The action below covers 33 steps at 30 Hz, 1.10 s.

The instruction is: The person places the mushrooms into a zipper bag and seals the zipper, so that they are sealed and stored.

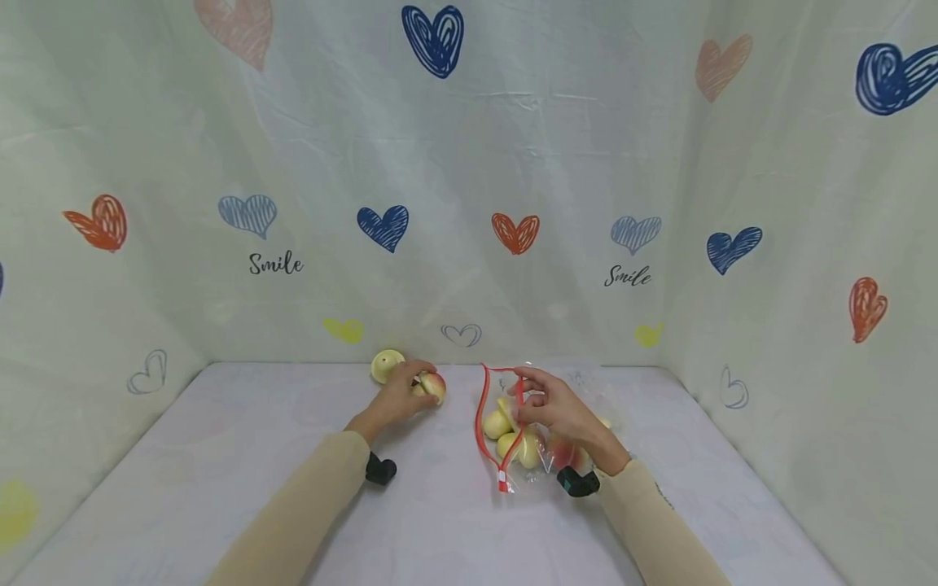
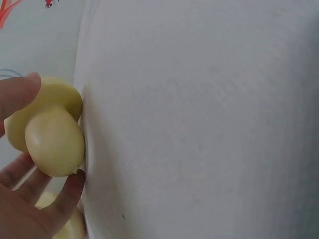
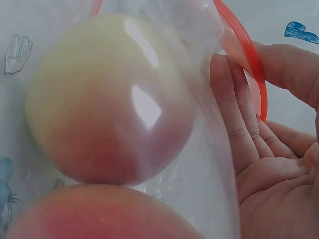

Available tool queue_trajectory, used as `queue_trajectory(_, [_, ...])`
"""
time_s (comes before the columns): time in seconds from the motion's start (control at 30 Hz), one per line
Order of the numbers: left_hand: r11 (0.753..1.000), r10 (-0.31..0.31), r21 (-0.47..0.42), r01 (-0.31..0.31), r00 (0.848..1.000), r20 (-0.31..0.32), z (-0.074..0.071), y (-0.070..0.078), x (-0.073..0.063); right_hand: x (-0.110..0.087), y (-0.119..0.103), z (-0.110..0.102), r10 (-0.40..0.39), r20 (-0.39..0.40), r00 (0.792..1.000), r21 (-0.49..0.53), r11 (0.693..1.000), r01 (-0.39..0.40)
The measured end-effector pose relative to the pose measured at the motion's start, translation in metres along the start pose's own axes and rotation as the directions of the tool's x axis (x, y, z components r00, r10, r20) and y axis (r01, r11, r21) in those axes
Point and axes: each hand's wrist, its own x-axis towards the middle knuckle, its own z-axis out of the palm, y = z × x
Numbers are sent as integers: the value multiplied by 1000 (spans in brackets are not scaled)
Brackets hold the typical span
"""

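Observation:
My left hand pinches a yellow mushroom with a red-tinged cap at the table's back edge. Its rounded pale stem shows in the left wrist view, thumb on one side and fingers on the other. A second mushroom lies just left of that hand, its yellow underside visible. Towards the right, my right hand holds the red-edged mouth of a clear zip bag. The bag's red strip runs between thumb and fingers, and its mouth gapes. Several mushrooms lie inside, partly hidden by the hand.
A white cloth covers the table. Heart-printed white curtains rise behind it and at both sides. Black wrist cameras sit below the left hand and the right hand.

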Motion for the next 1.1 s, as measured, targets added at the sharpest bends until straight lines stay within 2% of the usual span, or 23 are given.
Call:
queue_trajectory(0.27, [999,8,-42,-9,1000,-6,0,2,-2,2,4,-1,-21,-4,1000,-10,1000,20])
queue_trajectory(0.83, [1000,-5,-15,5,1000,9,1,5,-4,0,1,1,4,-22,1000,-17,1000,-4])
queue_trajectory(1.1, [997,-55,-60,56,998,8,2,12,-13,1,3,1,1,-25,1000,-7,1000,-1])
